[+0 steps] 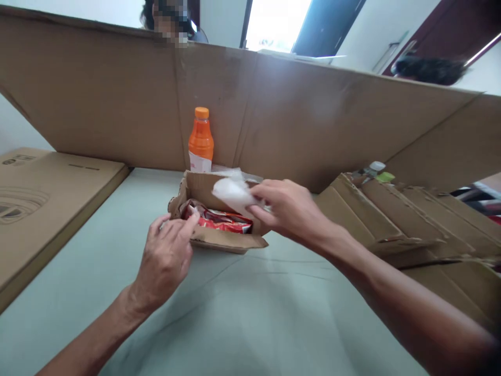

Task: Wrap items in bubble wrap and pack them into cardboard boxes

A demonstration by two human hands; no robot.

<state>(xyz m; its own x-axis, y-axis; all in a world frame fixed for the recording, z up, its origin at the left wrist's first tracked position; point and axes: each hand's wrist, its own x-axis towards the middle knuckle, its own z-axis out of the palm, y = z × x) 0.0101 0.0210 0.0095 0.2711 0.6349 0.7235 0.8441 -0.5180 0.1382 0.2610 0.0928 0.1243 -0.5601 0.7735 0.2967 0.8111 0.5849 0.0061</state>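
While hands (230, 230) flank box (219, 237), right pinches wrapper (233, 192).

A packing room: cardboard sheets (274, 115) wall a pale table (242, 313).

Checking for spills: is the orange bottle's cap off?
No, the orange cap sits on the bottle, which stands upright behind the small box.

Soft daylight, blown-out window (276, 23), warped edges
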